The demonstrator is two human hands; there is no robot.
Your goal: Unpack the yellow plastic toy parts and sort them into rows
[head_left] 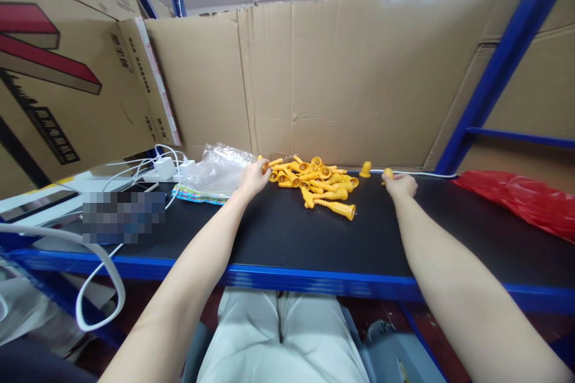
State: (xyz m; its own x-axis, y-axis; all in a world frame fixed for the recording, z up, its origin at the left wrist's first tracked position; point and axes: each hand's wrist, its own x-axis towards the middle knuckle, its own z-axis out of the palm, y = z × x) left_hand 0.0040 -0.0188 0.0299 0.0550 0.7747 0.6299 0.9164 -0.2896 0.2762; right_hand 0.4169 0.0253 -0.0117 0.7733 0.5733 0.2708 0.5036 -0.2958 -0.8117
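Note:
A heap of several yellow plastic trumpet-shaped parts (320, 182) lies on the black tabletop (314, 239) near the cardboard back wall. My left hand (253, 178) reaches to the heap's left edge, its fingers closed on one yellow part (266, 163). To the right of the heap, my right hand (399, 184) rests on the table with a small yellow piece (389, 174) pinched in its fingers. One small yellow cap (366, 169) stands alone between the heap and my right hand.
A crumpled clear plastic bag (215, 170) lies left of the heap. White chargers and cables (157, 169) sit further left. A red plastic bag (521, 200) lies at the right. Cardboard walls (336, 78) close the back; a blue shelf post (498, 66) rises at right.

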